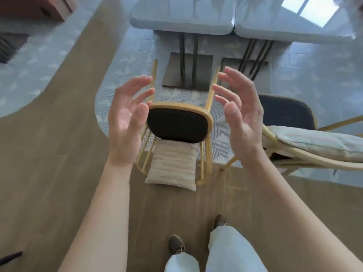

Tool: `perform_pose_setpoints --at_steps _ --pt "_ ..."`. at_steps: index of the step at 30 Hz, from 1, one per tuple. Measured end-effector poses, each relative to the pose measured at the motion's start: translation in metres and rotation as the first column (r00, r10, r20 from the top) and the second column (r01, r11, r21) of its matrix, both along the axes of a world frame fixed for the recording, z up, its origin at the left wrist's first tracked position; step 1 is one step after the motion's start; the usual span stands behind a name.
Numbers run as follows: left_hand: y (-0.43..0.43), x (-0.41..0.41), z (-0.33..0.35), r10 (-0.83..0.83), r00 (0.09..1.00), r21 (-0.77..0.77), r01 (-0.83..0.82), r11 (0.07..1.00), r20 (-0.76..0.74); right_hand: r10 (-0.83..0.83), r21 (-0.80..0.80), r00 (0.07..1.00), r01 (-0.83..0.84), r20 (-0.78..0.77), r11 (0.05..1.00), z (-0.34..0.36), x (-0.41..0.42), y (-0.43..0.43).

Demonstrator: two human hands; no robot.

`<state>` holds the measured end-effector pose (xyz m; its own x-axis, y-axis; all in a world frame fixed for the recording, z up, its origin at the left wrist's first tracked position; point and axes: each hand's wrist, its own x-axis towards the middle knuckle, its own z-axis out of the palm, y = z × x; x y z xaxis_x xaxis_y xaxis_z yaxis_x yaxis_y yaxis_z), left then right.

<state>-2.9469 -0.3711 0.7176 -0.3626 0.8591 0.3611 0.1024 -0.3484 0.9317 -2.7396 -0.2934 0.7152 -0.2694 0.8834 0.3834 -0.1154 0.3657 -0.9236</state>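
Observation:
A yellow wooden chair (177,122) lies tipped over on the floor, its dark seat underside facing me and its legs pointing toward the tables. A beige cushion (172,163) lies against its spindle back. My left hand (127,114) hovers at the chair's left side, palm inward, fingers spread and loosely bent, holding nothing. My right hand (239,110) mirrors it at the right side, close to one chair leg (213,89); whether it touches the leg is unclear.
Two grey tables (182,18) on dark metal bases (186,71) stand ahead. Another chair with a pale cushion (314,144) lies at the right, a dark seat (284,112) behind it. My feet (176,244) stand on wood flooring beside a patterned rug (127,63).

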Motion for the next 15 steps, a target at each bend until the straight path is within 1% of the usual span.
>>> perform_pose_setpoints --at_steps 3,6,11,15 --pt "0.02 -0.015 -0.022 -0.019 1.0 -0.055 0.02 0.998 0.01 -0.034 -0.038 0.999 0.034 -0.009 0.999 -0.031 -0.013 0.01" --pt "0.04 -0.027 -0.064 -0.04 0.999 -0.119 0.039 0.992 -0.007 -0.038 -0.101 0.999 0.038 0.0 0.994 -0.078 -0.031 0.031" --pt "0.062 -0.062 -0.163 -0.055 0.997 -0.204 0.044 0.978 -0.05 -0.04 -0.174 0.999 0.044 0.028 0.984 -0.194 -0.066 0.054" --pt "0.07 -0.087 -0.253 -0.092 0.995 -0.266 0.082 0.961 -0.028 -0.063 -0.225 0.998 0.068 0.028 0.972 -0.291 -0.088 0.06"
